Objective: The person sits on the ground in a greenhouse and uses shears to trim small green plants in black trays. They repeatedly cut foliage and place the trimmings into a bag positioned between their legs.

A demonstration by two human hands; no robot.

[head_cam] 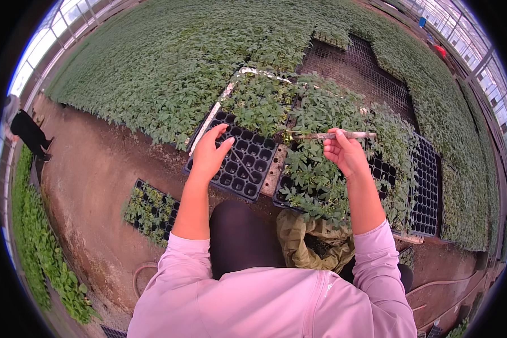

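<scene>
My left hand (211, 153) is over the near left part of a black plastic cell tray (250, 160), thumb and fingers apart, with nothing visible in them. The tray's near cells hold no plants; leafy seedlings (260, 99) fill its far part. A thin stalk or stick (241, 164) slants across the cells beside my thumb. My right hand (344, 150) grips a slim tool with a pale, worn handle (357, 135), held level above a second tray of seedlings (317, 164). The tool points left, with a dark clump (282, 136) near its tip; its exact shape is unclear.
An open yellowish woven sack (291, 236) stands against the near edge of the right tray. Another part-filled seedling tray (150, 209) lies on the floor at left. A hose (141, 270) runs nearby. Dense seedlings (152, 76) spread beyond. A person (27, 131) stands far left.
</scene>
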